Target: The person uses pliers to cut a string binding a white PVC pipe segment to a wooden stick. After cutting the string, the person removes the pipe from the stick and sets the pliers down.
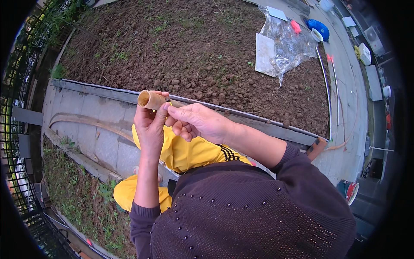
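Note:
A pale tan tube (153, 100), its round hollow end facing left, is held up in front of my body at the edge of the soil bed. My left hand (151, 125) is wrapped round it from below, the fingers behind and the thumb up along its near side. Close against the left thumb, my right hand (202, 123) is closed in a pinch beside the tube. A small dark and yellow bit shows between the thumbs, too small to name. The tube's right part runs behind my right hand, so its far end is hidden.
The soil bed (185, 52) has a low raised edging (254, 117). Clear plastic sheeting (286, 39) and a pale board (265, 54) lie on its far right. A blue bag (319, 28) lies beyond. A long hose (92, 122) lies on the paving at left.

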Motion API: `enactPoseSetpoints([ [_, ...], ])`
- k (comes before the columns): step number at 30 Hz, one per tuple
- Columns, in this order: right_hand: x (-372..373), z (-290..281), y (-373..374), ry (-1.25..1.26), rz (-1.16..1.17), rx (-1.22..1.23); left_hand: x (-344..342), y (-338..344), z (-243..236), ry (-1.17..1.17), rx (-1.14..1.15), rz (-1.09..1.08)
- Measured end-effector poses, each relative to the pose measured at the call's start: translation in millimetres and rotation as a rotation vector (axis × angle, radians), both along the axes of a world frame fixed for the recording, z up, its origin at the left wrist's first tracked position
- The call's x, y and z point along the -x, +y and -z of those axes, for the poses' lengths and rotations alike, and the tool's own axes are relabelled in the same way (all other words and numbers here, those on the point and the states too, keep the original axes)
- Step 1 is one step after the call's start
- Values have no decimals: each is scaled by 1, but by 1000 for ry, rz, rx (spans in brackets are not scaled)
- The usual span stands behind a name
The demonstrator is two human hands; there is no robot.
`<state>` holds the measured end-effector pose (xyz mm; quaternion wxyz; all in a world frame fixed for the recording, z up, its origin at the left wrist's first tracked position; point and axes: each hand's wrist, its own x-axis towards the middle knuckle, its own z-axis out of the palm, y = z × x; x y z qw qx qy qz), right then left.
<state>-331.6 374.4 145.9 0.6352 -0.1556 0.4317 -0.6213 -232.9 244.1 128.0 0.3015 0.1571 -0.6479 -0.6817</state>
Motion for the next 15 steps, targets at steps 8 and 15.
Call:
enactPoseSetpoints([
  [8,-2,5,-4,-361,57,38,-3,-2,1,-36,47,12],
  [15,-7,5,-12,-387,188,86,-9,-4,-1,-22,37,13],
])
